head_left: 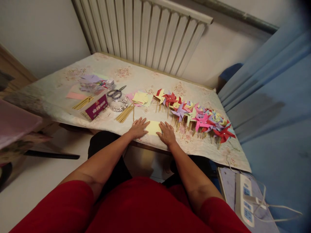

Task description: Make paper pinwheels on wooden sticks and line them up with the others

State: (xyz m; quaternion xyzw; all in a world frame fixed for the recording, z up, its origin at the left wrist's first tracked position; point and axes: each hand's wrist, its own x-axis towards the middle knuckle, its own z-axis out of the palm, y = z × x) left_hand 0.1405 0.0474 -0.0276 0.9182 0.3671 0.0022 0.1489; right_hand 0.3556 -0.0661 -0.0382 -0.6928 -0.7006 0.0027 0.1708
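Yellow paper square (153, 127) lies flat near the front edge of the surface (73, 94), pinned between both hands. At its nine o'clock the left hand (139, 128) rests palm down with fingers spread flat, fingertips on the sheet's left edge; at its three o'clock the right hand (167, 133) lies flat in the same way, fingers pressing the sheet's right edge, neither hand gripping anything. At twelve o'clock from the sheet sits a small stack of yellow paper squares (142, 98), and at eleven o'clock a bundle of wooden sticks (124, 114) lies loose beside a clear round container (118, 104) with scissors (116, 93) resting on top. Further toward ten o'clock stands an open box (93, 105) with a purple label, holding more sticks. From one to three o'clock a long row of finished paper pinwheels (196, 119) in red, pink, purple and yellow stretches along the surface.
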